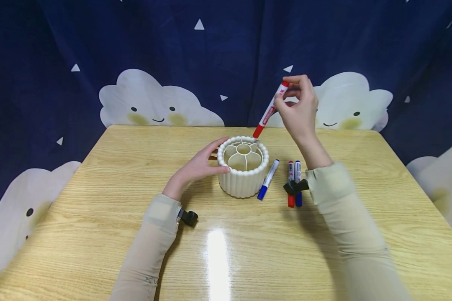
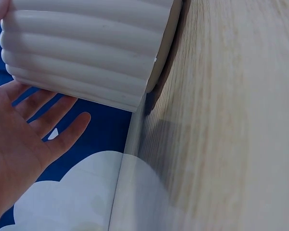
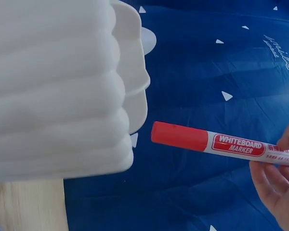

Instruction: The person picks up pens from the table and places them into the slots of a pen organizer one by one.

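Note:
A cream, ribbed pen holder (image 1: 238, 184) with a beaded rim and divided compartments stands upright on the table. My left hand (image 1: 199, 165) holds its left side, thumb at the front rim and fingers round the far side; in the left wrist view those fingers (image 2: 62, 118) lie along the ribbed wall. Above the holder's back right rim, my right hand (image 1: 299, 104) pinches a red whiteboard marker (image 1: 270, 110) near its upper end. The marker slants with its red cap down, and in the right wrist view that cap points toward the holder's opening.
A blue marker (image 1: 268, 179) lies slanted on the table (image 1: 98, 200) just right of the holder. Farther right, a red marker (image 1: 291, 200) and another blue marker (image 1: 299, 198) lie side by side, partly behind the right wrist's camera. A dark blue cloud-print curtain (image 1: 226, 62) hangs behind the table.

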Available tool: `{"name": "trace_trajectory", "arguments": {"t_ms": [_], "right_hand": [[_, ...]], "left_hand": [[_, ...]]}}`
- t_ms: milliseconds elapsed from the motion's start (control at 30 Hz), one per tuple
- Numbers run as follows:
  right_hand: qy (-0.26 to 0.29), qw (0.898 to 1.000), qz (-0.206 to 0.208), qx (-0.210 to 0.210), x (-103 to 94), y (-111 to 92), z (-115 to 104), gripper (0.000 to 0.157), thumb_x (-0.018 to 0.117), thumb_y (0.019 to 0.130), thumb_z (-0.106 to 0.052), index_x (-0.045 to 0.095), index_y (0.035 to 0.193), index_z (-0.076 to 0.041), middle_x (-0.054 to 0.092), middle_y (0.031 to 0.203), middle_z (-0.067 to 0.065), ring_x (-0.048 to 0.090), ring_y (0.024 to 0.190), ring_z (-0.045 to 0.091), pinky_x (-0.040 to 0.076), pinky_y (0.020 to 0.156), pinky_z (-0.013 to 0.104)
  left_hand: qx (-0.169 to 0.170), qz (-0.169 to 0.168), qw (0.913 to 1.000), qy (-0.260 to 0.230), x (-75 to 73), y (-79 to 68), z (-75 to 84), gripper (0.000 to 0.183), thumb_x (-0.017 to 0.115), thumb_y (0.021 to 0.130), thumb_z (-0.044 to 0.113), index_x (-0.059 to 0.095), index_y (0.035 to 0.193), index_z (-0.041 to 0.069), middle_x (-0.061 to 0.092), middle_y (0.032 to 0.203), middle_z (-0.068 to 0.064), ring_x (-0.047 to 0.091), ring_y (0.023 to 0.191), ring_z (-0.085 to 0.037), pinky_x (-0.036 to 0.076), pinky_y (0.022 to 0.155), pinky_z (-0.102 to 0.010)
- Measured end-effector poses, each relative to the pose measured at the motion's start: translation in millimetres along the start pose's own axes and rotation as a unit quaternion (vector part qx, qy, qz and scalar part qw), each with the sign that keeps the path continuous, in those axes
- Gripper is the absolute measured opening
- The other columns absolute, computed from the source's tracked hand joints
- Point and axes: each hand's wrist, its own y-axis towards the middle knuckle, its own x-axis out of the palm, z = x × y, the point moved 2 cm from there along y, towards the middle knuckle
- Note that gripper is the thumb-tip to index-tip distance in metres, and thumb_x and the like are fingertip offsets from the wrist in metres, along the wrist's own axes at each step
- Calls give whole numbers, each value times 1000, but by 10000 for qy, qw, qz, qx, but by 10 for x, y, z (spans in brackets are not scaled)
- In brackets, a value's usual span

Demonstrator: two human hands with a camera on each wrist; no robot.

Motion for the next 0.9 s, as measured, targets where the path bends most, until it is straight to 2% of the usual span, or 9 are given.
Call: {"name": "trace_trajectory", "arguments": {"t_ms": [133,233,333,400,533,633,800,900], "right_hand": [[54,9999,-94,-42,34,-70,-193,30,57,78,0,55,108,4,51,92,-1,53,72,6,46,60,10],[27,9997,-224,-48,61,-138,-314,28,56,78,0,56,106,5,53,93,6,54,72,6,46,61,9],[-63,9992,-388,-64,99,-195,-336,26,56,78,1,56,104,6,54,94,13,55,74,9,47,61,8],[-127,9987,-480,-85,135,-215,-280,25,57,79,1,57,103,6,53,95,15,56,75,12,47,62,9],[-241,9978,-601,-160,205,-229,-81,22,60,78,0,59,100,3,54,95,14,58,77,15,48,61,10],[-265,9972,-658,-222,243,-239,48,20,61,78,-2,62,98,0,54,93,11,58,76,13,48,61,10],[-290,9957,-819,-316,267,-294,131,16,60,78,-4,63,93,-2,56,88,9,57,73,12,48,60,11],[-356,9941,-983,-285,277,-349,167,14,61,79,-6,62,92,-2,56,87,9,58,74,14,49,61,11]], "left_hand": [[-2,3,10000,-43,-2,-8,24,83,71,77,15,22,143,3,29,145,-13,40,121,-32,36,99,-45],[-2,28,10000,-57,7,21,-91,85,72,76,18,22,144,9,29,146,-9,40,122,-31,36,100,-44],[20,55,10000,-64,19,58,-230,86,73,76,21,22,145,16,28,147,-5,40,122,-28,36,100,-45],[41,81,9999,-78,26,73,-292,86,74,75,24,23,145,20,29,146,-2,41,122,-26,37,100,-45],[34,109,9998,-147,29,76,-315,87,74,74,29,23,145,23,30,145,1,42,120,-24,38,98,-47],[-21,83,9998,-192,30,74,-306,88,75,74,27,22,145,22,29,146,0,43,119,-25,38,97,-47],[18,47,9996,-261,28,76,-291,88,74,75,18,21,145,18,27,147,-5,41,121,-29,37,98,-48],[17,45,9997,-222,26,74,-298,88,74,75,20,21,145,19,28,147,-4,41,121,-28,38,98,-46]]}}
